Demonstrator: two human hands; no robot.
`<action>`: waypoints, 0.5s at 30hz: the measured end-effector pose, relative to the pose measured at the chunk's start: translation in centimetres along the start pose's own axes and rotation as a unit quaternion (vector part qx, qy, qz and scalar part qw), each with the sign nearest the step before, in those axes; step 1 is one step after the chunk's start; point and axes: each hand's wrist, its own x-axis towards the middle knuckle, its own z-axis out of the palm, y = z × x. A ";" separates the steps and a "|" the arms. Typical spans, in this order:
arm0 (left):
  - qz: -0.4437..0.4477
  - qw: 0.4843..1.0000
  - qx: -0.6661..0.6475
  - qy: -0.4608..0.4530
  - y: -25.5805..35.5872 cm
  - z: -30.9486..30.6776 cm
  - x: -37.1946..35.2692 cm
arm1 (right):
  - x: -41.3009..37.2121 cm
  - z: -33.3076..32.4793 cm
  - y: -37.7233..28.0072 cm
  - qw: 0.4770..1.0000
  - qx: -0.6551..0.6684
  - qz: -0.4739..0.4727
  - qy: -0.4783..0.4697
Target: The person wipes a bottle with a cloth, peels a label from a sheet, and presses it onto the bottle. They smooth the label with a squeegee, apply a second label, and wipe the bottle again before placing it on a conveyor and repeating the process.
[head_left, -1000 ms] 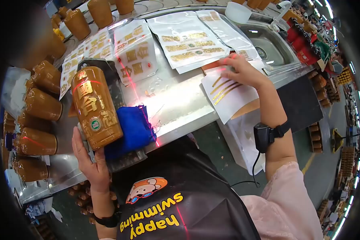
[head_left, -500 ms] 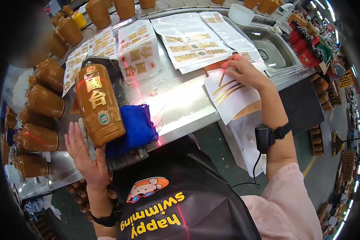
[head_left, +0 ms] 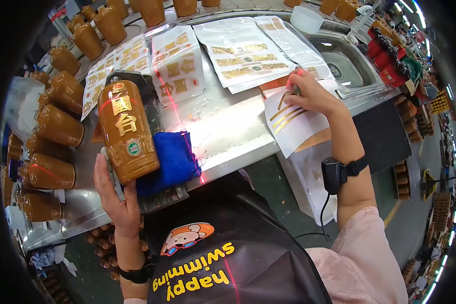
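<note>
A glossy brown bottle [head_left: 126,133] with raised gold characters and a round green emblem lies tilted on a dark stand, its base toward me. Beside its lower left side is my left hand [head_left: 117,202], fingers stretched and thumb apart, close to the base. My right hand [head_left: 309,93] is pinched over a white sheet [head_left: 283,134] of thin gold strips. One gold strip [head_left: 281,101] stands at an angle to the others, its upper end at my fingertips. A small dark object shows between those fingers, mostly hidden. A blue cloth [head_left: 171,163] lies against the bottle's right side.
Sheets of gold decals [head_left: 248,55] spread across the metal bench [head_left: 218,121]. Several brown bottles [head_left: 48,172] lie along the left; others stand behind. A sink [head_left: 349,66] and white bowl [head_left: 307,19] are at back right. Red laser lines cross the bench.
My left hand has moved right, closer to the bottle's base. My right hand has shifted slightly over the strip sheet, and its fingers have curled further. The sheet's left edge has moved a little right.
</note>
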 end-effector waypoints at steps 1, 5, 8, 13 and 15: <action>-0.004 1.000 -0.005 0.002 0.0 0.1 0.0 | 0.0 0.0 0.0 1.000 -0.015 -0.009 0.005; -0.010 1.000 -0.019 0.003 -0.1 0.1 0.0 | 0.4 0.4 1.3 0.997 -0.051 -0.051 0.037; -0.011 1.000 -0.019 0.004 -0.1 0.0 0.0 | 0.3 0.8 1.7 0.993 -0.041 -0.068 0.083; 0.053 0.990 0.127 -0.011 0.9 -1.5 1.1 | -0.4 0.8 0.7 0.976 -0.058 -0.093 0.190; 0.093 0.985 0.148 -0.002 1.3 -1.7 1.5 | -0.7 0.4 -0.7 0.962 -0.067 -0.114 0.240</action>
